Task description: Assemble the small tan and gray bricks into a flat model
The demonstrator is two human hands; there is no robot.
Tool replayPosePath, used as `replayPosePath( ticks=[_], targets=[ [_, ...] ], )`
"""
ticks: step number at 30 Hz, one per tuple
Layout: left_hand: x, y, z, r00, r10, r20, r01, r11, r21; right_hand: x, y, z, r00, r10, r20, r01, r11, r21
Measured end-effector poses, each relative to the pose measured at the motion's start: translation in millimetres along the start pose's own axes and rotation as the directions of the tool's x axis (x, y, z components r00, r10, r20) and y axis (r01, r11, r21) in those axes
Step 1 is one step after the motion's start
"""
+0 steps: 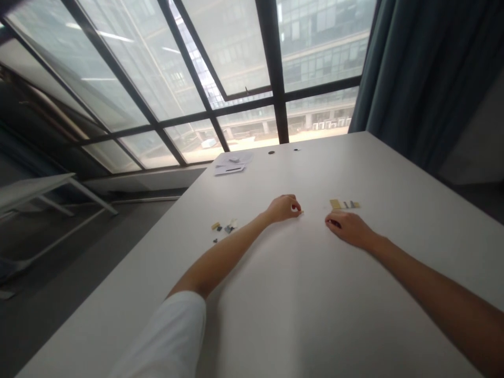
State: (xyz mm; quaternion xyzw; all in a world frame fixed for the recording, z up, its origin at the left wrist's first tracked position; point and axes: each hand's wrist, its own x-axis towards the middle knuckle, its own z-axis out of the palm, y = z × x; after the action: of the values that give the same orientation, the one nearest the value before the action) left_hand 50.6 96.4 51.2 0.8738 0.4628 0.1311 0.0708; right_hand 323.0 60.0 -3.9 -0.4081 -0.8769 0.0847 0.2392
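Over the middle of the white table, my left hand [282,208] is closed in a pinch, with a small yellow piece [302,212] at its fingertips. My right hand [349,227] rests to the right of it with fingers curled together; whatever they may hold is too small or hidden. Just beyond the right hand lies a flat row of small yellow, white and grey pieces [345,204]. Left of my left forearm is a loose scatter of small pieces, among them a yellow block [215,226] and dark grey bits [229,229].
Papers [233,164] with a dark pen-like stick on top lie at the table's far left corner. A round black disc [271,153] and a small dark item [296,149] are near the far edge. Windows stand behind the white table [260,315]; a curtain [409,79] hangs at right.
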Motion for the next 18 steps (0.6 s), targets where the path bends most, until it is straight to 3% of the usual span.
replayPosePath(
  ticks=[7,18],
  targets=[
    [22.4,45.9,36.5,0.989,0.138,-0.061,-0.142,0.987,-0.07,1.1,0.0,-8.1,0.975,0.12,-0.187,-0.147,0.979,-0.139],
    [15.5,50.8,57.8,0.96,0.199,-0.198,-0.218,0.973,-0.078,-1.1,2.8,-10.2,0.997,-0.022,-0.08,0.017,0.998,-0.068]
  ],
)
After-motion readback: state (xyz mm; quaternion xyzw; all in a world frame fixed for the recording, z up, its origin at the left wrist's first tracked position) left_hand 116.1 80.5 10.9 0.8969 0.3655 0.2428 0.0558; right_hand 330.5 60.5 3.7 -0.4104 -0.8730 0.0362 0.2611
